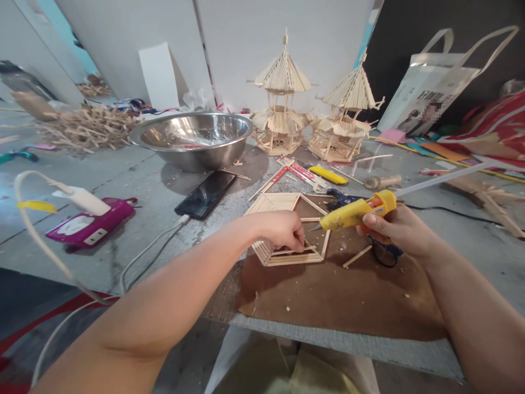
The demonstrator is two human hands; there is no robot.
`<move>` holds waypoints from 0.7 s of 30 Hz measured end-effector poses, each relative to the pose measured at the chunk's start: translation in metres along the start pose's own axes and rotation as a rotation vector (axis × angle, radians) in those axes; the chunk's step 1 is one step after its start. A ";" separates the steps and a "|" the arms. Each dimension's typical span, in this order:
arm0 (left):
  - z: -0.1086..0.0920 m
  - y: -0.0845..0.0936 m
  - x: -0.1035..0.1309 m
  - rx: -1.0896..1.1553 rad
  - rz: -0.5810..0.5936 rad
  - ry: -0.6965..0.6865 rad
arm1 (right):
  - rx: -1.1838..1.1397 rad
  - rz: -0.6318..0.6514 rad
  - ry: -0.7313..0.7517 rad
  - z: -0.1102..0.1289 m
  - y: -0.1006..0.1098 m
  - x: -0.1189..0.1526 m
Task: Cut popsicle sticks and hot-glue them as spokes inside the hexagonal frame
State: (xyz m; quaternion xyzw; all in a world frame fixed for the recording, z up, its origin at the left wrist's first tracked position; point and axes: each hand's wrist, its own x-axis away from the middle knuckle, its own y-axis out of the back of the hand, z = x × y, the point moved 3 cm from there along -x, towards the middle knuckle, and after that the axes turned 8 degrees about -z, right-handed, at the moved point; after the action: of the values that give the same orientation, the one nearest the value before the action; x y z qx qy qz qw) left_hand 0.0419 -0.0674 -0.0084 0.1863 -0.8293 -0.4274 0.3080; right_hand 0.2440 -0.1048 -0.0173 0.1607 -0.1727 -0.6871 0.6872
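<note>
My left hand (pixel 283 230) is closed over a thin wooden stick (pixel 309 244), its fingertips pinched at the inside of a frame of sticks. That stick frame (pixel 293 261) lies on a brown board (pixel 328 301); rows of sticks fill its left and back sides, while the right side is a bare outline. In my right hand (pixel 394 227) is a yellow hot glue gun (pixel 356 212), its nozzle pointing left just above the frame. A long translucent glue stick (pixel 445 179) juts from its back. One loose stick (pixel 357 256) rests on the board below the glue gun.
Behind stand two stick pavilions (pixel 283 76) and a steel bowl (pixel 197 139). A phone (pixel 207 194), purple power strip (pixel 92 224) and white cable lie left. Dark blue-handled pliers or scissors (pixel 342 198) and a yellow cutter (pixel 328 175) lie beyond the frame. A stick pile (pixel 92 126) sits far left.
</note>
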 end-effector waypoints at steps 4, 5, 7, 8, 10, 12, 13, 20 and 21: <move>-0.003 0.000 0.001 0.000 -0.011 0.008 | -0.007 0.002 0.002 0.002 0.000 0.001; -0.003 0.000 0.001 0.001 -0.011 0.009 | -0.011 0.003 0.006 0.002 0.000 0.001; -0.003 -0.001 0.000 0.004 -0.007 0.011 | -0.014 0.012 0.009 -0.001 0.001 0.000; -0.002 -0.001 0.000 0.005 -0.003 0.010 | -0.012 0.018 0.010 -0.002 0.001 0.000; 0.000 -0.003 -0.001 0.011 0.005 0.006 | -0.010 0.024 0.012 -0.005 0.001 -0.001; 0.002 -0.005 -0.002 0.016 0.008 -0.004 | -0.009 0.026 0.010 -0.006 0.001 -0.002; 0.003 -0.005 -0.003 0.016 0.010 -0.011 | -0.009 0.027 0.008 -0.005 0.000 -0.002; 0.005 -0.006 -0.004 0.016 0.015 -0.035 | 0.008 0.034 0.017 0.000 0.000 0.000; 0.005 -0.006 -0.004 0.023 0.019 -0.031 | 0.014 0.037 0.021 0.000 0.000 0.000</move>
State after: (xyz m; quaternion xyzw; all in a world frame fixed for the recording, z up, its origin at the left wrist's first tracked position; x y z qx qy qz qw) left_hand 0.0418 -0.0656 -0.0170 0.1754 -0.8404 -0.4178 0.2972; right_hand 0.2444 -0.1050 -0.0173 0.1694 -0.1732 -0.6713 0.7004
